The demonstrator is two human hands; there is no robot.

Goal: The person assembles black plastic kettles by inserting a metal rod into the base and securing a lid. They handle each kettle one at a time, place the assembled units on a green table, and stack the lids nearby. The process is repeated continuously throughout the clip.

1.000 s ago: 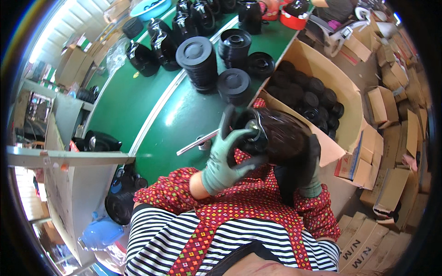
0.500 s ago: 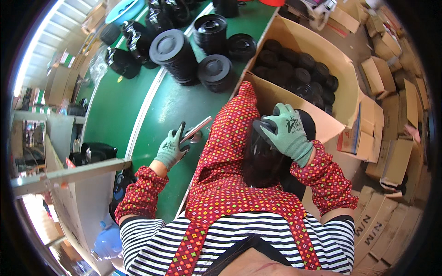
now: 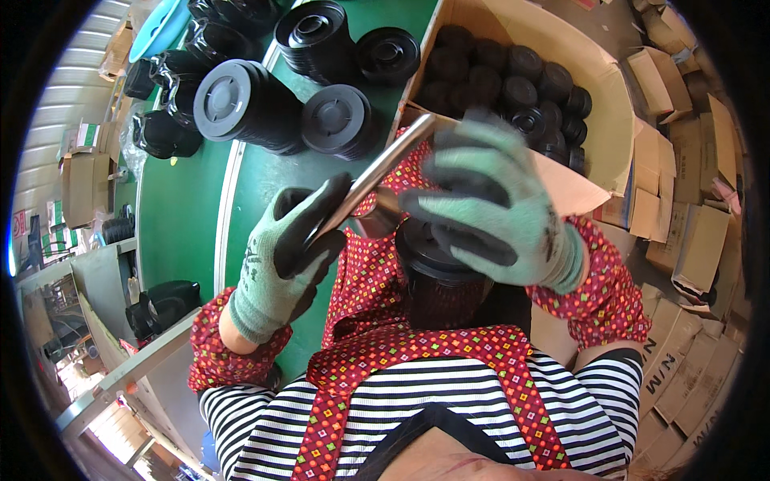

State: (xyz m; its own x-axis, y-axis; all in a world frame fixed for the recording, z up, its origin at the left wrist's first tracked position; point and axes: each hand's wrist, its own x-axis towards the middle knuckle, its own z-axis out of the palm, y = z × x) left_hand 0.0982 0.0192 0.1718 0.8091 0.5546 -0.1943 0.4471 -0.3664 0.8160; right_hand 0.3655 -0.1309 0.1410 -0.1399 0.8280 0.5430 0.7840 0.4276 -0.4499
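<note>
Left hand (image 3: 289, 252) — closed around a metal tool (image 3: 373, 178) — has risen to the black vessel (image 3: 445, 298) at the lap (image 3: 365, 280), so both hands now work there. Right hand (image 3: 497, 204): blurred, fingers part-spread, hiding some rim; grip cannot be told. Lid stacks (image 3: 228, 100) stand ahead; open carton (image 3: 608, 112) beyond.

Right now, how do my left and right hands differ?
Your left hand is closed around a shiny metal bar, while your right hand shows no bar and is at a black container; contact is hard to tell. The left hand looks fairly sharp, the right blurred. Both wear green gloves with dark fingers.
</note>
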